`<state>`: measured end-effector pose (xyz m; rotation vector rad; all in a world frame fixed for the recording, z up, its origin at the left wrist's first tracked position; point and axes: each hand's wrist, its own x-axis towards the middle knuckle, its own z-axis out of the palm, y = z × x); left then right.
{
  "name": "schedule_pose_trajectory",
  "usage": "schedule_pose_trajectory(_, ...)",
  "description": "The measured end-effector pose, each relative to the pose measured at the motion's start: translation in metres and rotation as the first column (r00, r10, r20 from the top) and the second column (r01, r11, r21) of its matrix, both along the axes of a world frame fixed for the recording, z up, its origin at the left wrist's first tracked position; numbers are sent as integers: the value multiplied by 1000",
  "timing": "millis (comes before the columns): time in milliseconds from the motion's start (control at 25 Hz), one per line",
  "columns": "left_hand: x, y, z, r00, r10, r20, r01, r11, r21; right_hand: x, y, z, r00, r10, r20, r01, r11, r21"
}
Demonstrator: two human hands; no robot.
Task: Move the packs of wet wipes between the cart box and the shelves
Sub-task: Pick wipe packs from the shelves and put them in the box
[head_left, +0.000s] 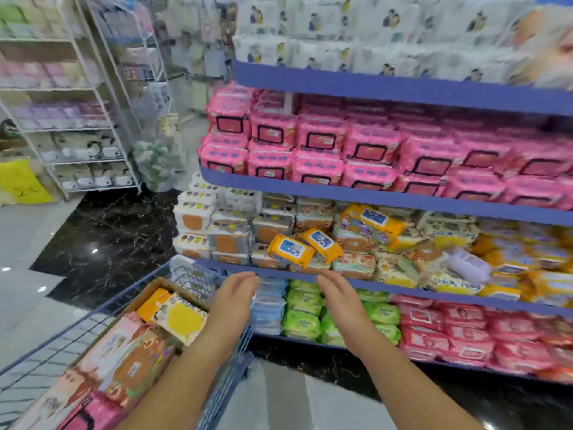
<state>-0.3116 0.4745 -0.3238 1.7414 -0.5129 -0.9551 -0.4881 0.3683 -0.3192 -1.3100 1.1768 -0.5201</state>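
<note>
Palms face inward, left hand [237, 294] and right hand [339, 294] both loose-fingered and empty. Orange pack [290, 249] lies just above and between them, long axis slanting down rightward.

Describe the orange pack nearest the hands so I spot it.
Find the blue shelf rail beyond the left hand and right hand. Above it lie two tilted, blue-labelled packs; yours is the left orange pack, lower than its orange neighbour.

Bright, even light, soft shadows. Glare spots on glossy floor [93, 243] at left. Heavy blur top right corner; wide-angle bends shelves [372, 195], pic edges smeared.
</note>
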Motion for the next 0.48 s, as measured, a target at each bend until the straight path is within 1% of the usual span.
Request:
schedule_pose_trajectory(80,-48,-41,7,997,-72,24,72,997,-11,-61,-24,9,996,-81,39,81,997,-3)
schedule_pose_trajectory(160,-90,-77,9,994,-108,7,108,994,-21,-113,-48,16,994,-97,47,98,995,-19)
schedule_pose_trajectory(240,-124,-105,8,994,-110,-10,110,994,4,-158,-73,19,994,-104,20,105,993,-45)
schedule_pose_trajectory(360,-146,-132,2,995,-101,-19,102,994,41,-192,-107,18,998,-54,-33,51,994,-94)
schedule_pose_trajectory(480,-140,-152,-6,998,-36,-51,41,993,107,-193,-135,13,995,-33,-96,28,998,-54)
